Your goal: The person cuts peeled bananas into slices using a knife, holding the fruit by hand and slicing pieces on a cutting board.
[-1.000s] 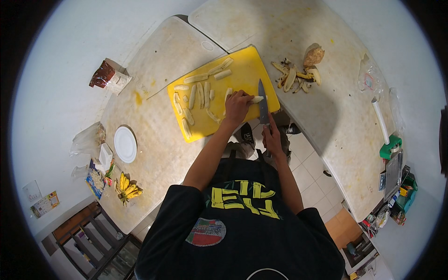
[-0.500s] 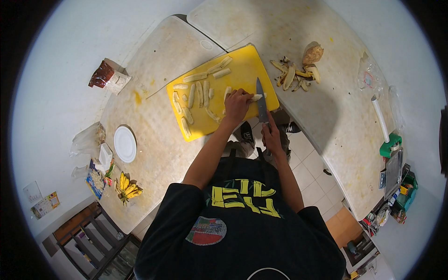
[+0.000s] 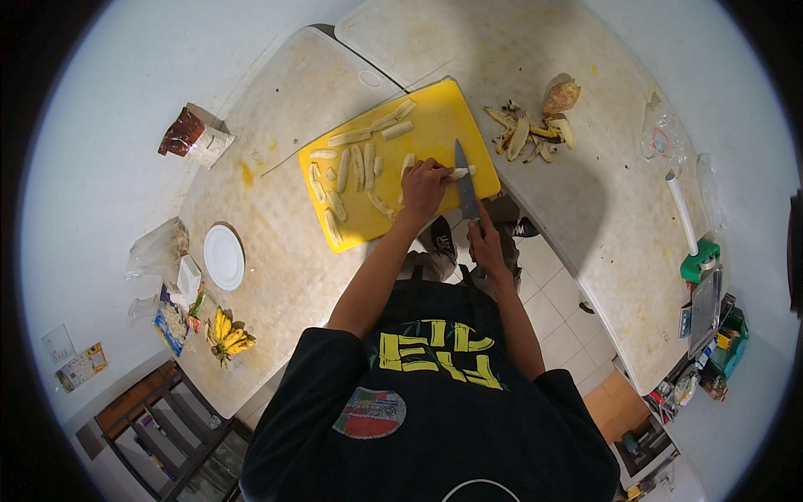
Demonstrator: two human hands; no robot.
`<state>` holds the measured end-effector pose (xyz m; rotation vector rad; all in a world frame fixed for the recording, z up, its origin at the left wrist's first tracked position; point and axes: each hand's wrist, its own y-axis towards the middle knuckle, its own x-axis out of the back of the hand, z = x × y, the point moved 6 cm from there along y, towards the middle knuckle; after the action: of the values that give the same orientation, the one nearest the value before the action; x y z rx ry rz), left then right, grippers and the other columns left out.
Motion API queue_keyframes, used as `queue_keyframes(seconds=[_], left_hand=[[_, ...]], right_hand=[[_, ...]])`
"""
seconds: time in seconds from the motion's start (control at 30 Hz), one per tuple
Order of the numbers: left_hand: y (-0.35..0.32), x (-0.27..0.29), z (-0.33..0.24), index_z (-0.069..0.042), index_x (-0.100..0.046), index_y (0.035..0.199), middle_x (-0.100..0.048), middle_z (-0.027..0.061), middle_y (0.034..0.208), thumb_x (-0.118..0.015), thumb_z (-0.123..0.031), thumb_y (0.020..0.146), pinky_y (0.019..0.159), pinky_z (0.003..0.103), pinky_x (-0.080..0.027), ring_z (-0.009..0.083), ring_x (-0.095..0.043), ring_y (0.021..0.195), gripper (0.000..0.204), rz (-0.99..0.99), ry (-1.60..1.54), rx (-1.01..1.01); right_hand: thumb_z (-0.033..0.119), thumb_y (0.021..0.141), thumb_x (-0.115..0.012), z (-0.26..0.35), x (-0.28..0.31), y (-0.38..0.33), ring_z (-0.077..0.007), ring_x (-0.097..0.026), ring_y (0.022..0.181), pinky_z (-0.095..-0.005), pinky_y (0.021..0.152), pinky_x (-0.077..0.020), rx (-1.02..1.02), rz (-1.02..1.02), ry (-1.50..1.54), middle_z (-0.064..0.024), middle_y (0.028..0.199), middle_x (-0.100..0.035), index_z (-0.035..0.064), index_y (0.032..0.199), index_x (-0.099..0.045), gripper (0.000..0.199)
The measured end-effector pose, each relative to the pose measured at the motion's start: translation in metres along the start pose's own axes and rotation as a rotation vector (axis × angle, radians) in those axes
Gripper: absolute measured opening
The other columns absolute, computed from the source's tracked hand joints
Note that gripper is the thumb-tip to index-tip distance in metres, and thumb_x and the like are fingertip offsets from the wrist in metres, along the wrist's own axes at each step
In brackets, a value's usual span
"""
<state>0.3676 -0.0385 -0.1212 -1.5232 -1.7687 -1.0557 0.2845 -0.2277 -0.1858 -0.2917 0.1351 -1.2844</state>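
Observation:
A yellow cutting board [image 3: 418, 121] lies tilted across the table corner, with several peeled banana pieces [image 3: 358, 167] spread over its left and middle parts. Near the board's right end, my left hand [image 3: 425, 184] is closed on a piece of peeled banana [image 3: 458, 174], its fingers bent around it. My right hand [image 3: 485, 241] grips the handle of a kitchen knife [image 3: 464, 180]. The blade points away from me and crosses the banana piece just right of my left fingertips. A small bit of banana shows at the blade's right side.
Banana peels [image 3: 523, 138] and a brown lumpy tuber [image 3: 561, 97] lie right of the board. On the left are a white plate [image 3: 224, 258], a bunch of bananas [image 3: 227, 336] and a brown-and-white bag [image 3: 194, 138]. A green-based device [image 3: 701, 261] stands at the far right edge.
The knife has shifted slightly left, so its blade is now over the banana piece near my left fingers. My left hand has hardly moved.

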Motion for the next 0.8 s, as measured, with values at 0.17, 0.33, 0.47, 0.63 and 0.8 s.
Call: queue_keyframes(seconds=[0.17,0.33,0.47,0.63,0.8], left_hand=[[-0.002,0.003,0.001,-0.020,-0.084,0.102,-0.073,0.0020,0.096,-0.081,-0.025,0.082,0.086,0.042,-0.050,0.0248,-0.069,0.096,0.021,0.013,0.024,0.015],[-0.007,0.023,-0.009,-0.021,-0.082,0.106,-0.073,0.0008,0.100,-0.080,-0.028,0.084,0.087,0.045,-0.051,0.0249,-0.069,0.101,0.024,-0.081,0.146,-0.009],[-0.009,0.021,0.010,-0.022,-0.081,0.106,-0.073,0.0023,0.103,-0.079,-0.029,0.086,0.087,0.044,-0.052,0.0258,-0.070,0.100,0.021,0.011,0.210,0.002],[-0.007,0.019,0.010,-0.024,-0.081,0.103,-0.074,-0.0001,0.092,-0.078,-0.032,0.087,0.082,0.043,-0.052,0.0241,-0.072,0.093,0.018,0.044,0.240,0.006],[-0.007,0.018,0.008,-0.023,-0.080,0.098,-0.074,0.0008,0.088,-0.078,-0.034,0.086,0.075,0.044,-0.051,0.0234,-0.072,0.088,0.017,0.069,0.312,0.039]], right_hand=[[0.014,0.108,-0.053,0.004,0.000,-0.001,-0.0029,-0.035,0.052,-0.0234,0.047,-0.0360,-0.010,-0.001,-0.026,0.0068,0.067,-0.042,0.0250,0.167,-0.034,0.063],[0.014,0.108,-0.053,0.005,0.003,-0.002,-0.0035,-0.036,0.052,-0.0239,0.047,-0.0365,0.016,-0.020,-0.051,0.0063,0.066,-0.042,0.0253,0.167,-0.034,0.063],[0.015,0.108,-0.053,0.007,0.004,-0.001,-0.0041,-0.037,0.052,-0.0245,0.047,-0.0377,0.062,-0.010,-0.081,0.0058,0.066,-0.043,0.0259,0.167,-0.034,0.063],[0.017,0.108,-0.054,0.006,0.005,0.000,-0.0046,-0.038,0.052,-0.0253,0.049,-0.0390,0.081,-0.015,-0.111,0.0052,0.066,-0.043,0.0267,0.167,-0.034,0.063],[0.018,0.108,-0.055,0.006,0.006,-0.002,-0.0047,-0.038,0.053,-0.0252,0.049,-0.0393,0.035,-0.016,-0.109,0.0049,0.067,-0.044,0.0274,0.166,-0.035,0.062]])
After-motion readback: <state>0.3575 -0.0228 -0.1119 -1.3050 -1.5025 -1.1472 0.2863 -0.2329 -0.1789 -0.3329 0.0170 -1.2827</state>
